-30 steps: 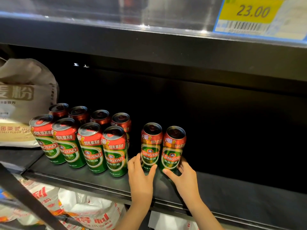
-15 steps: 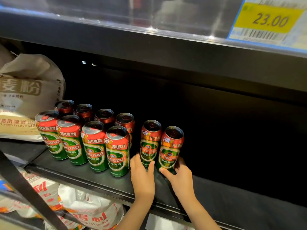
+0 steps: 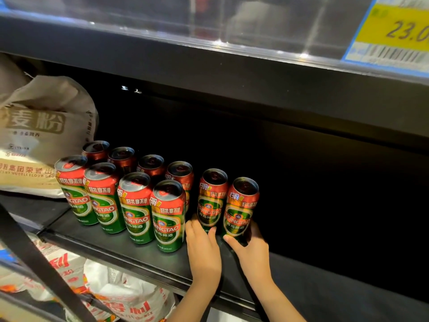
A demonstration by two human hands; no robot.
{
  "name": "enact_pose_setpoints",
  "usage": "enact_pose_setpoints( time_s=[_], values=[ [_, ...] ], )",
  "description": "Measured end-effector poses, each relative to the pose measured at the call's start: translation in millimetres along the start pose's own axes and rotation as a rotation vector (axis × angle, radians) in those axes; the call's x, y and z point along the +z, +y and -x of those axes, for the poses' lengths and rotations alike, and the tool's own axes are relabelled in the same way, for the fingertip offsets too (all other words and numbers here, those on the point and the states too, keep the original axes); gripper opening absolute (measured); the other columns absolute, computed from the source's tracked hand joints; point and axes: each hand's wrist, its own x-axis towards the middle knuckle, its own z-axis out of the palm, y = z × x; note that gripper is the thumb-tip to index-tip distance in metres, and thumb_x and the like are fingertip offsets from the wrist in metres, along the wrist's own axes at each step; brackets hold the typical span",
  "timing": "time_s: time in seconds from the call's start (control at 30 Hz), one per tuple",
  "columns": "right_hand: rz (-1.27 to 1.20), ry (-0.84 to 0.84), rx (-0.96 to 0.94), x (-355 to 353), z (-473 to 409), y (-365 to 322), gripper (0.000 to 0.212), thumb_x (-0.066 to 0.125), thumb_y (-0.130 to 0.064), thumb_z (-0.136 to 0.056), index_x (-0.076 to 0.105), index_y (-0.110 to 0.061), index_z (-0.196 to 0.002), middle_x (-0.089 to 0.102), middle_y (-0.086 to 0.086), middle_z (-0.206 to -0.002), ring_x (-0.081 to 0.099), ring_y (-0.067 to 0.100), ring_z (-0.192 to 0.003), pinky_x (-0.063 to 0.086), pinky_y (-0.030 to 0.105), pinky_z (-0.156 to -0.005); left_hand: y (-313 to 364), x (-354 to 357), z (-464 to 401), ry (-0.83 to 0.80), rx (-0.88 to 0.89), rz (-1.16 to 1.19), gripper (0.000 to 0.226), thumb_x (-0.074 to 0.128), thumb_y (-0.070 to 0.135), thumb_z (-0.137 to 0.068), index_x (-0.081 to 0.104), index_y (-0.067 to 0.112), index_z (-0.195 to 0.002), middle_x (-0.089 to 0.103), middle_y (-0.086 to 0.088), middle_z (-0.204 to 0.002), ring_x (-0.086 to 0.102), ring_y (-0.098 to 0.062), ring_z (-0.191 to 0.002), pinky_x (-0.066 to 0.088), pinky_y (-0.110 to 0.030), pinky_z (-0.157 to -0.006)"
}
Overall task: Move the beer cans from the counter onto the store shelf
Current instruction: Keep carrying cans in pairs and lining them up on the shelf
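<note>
shelved: eight red-and-green Tsingtao beer cans [image 3: 137,205] stood in two rows on black metal shelf [image 3: 144,254]
left hand [image 3: 203,249]: gripped ninth can [image 3: 212,198] at base
right hand [image 3: 251,249]: gripped tenth can [image 3: 241,208] at base
remaining: counter unseen, count unknown

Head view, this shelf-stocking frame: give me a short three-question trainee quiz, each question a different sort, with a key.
1. True or false: the left hand grips a green-and-red Tsingtao beer can near its base.
2. Multiple choice: what lies left of the cans on the black metal store shelf? A) glass bottles B) a beige paper flour sack C) cardboard boxes
3. Fill in: the yellow price tag sits ____ the cans.

Key: 1 true; 2 B; 3 above. The right hand grips the neighbouring can.
</note>
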Motion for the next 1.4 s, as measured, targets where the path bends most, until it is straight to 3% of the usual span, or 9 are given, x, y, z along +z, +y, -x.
enact_pose_setpoints(
  time_s=[0.2,0.3,0.43,0.57,0.77,0.9,1.03,1.2,1.4],
  values=[
    [0.002,-0.001,-0.018,0.6,0.1,-2.6,0.057,0.075,-0.042,-0.073,0.056,-0.007,-0.114,0.068,0.003,-0.096,0.063,0.014,-0.087,0.038,0.009,-0.064,0.1,0.4,0.6,0.013,0.012,-0.011,0.024,0.055,0.021,-0.092,0.047,0.002,-0.105,0.047,-0.011,-0.112,0.049,-0.028,-0.109,0.047,-0.042,-0.092],
    [-0.033,-0.007,-0.038,-1.3,1.5,-3.4,0.059,0.076,-0.040,-0.073,0.055,-0.010,-0.119,0.068,0.001,-0.104,0.063,0.013,-0.094,0.042,0.013,-0.073,-1.2,1.2,0.6,0.003,-0.026,-0.021,0.038,0.053,0.024,-0.093,0.044,-0.002,-0.120,0.047,-0.015,-0.123,0.047,-0.028,-0.118,0.044,-0.040,-0.097],
    [-0.115,-0.029,-0.035,-2.2,3.0,-4.5,0.059,0.077,-0.037,-0.073,0.055,-0.014,-0.123,0.065,-0.003,-0.112,0.058,0.005,-0.099,0.039,0.004,-0.076,-2.5,1.9,0.4,-0.010,-0.048,-0.025,0.041,0.051,0.025,-0.094,0.041,-0.002,-0.124,0.047,-0.017,-0.124,0.047,-0.029,-0.118,0.044,-0.038,-0.097],
    [-0.111,-0.029,-0.021,-1.4,3.5,-5.1,0.058,0.077,-0.037,-0.072,0.057,-0.013,-0.121,0.066,-0.002,-0.110,0.061,0.009,-0.100,0.039,0.004,-0.076,-2.3,1.5,0.8,-0.005,-0.034,-0.032,0.037,0.051,0.023,-0.094,0.043,-0.002,-0.119,0.047,-0.017,-0.122,0.048,-0.030,-0.116,0.045,-0.040,-0.095],
    [-0.078,-0.004,-0.020,1.9,5.7,-9.0,0.062,0.075,-0.042,-0.073,0.052,-0.014,-0.123,0.064,-0.003,-0.111,0.061,0.011,-0.102,0.048,0.020,-0.084,-6.6,1.2,0.4,-0.027,-0.033,-0.021,0.035,0.050,0.022,-0.094,0.043,-0.003,-0.118,0.046,-0.018,-0.123,0.047,-0.032,-0.116,0.046,-0.044,-0.093],
    [-0.051,-0.022,-0.023,-0.3,5.8,-11.7,0.060,0.074,-0.041,-0.075,0.050,-0.014,-0.123,0.064,-0.001,-0.113,0.060,0.010,-0.101,0.042,0.008,-0.077,-4.3,-4.0,2.6,-0.056,-0.022,-0.018,0.037,0.050,0.016,-0.094,0.042,-0.003,-0.125,0.044,-0.018,-0.129,0.043,-0.032,-0.122,0.042,-0.042,-0.099],
    [-0.074,-0.100,-0.033,-9.9,10.6,-18.0,0.058,0.074,-0.031,-0.079,0.046,-0.015,-0.128,0.061,-0.006,-0.108,0.057,0.003,-0.096,0.041,0.001,-0.072,-1.1,-23.8,16.7,-0.194,-0.022,0.012,0.061,0.051,0.015,-0.094,0.022,0.001,-0.145,0.028,-0.013,-0.149,0.025,-0.025,-0.139,0.023,-0.031,-0.112],
    [0.107,-0.165,-0.067,-51.4,40.3,-11.2,0.063,0.060,-0.036,-0.090,0.030,-0.025,-0.145,0.038,-0.016,-0.138,0.034,0.000,-0.129,0.026,0.012,-0.102,0.6,-50.6,32.5,-0.454,0.178,-0.300,0.061,0.047,0.036,-0.094,0.024,0.013,-0.145,0.034,-0.002,-0.146,0.027,-0.017,-0.137,0.025,-0.027,-0.108],
    [0.356,-0.038,0.088,-140.3,121.1,22.9,0.045,0.051,-0.035,-0.095,0.042,-0.024,-0.138,0.041,-0.012,-0.141,0.038,0.007,-0.131,0.028,0.017,-0.104,53.7,-39.9,52.8,-0.887,0.506,-0.400,0.052,0.041,0.042,-0.096,0.029,0.024,-0.143,0.042,0.009,-0.141,0.037,-0.012,-0.130,0.032,-0.030,-0.105]
  ],
)
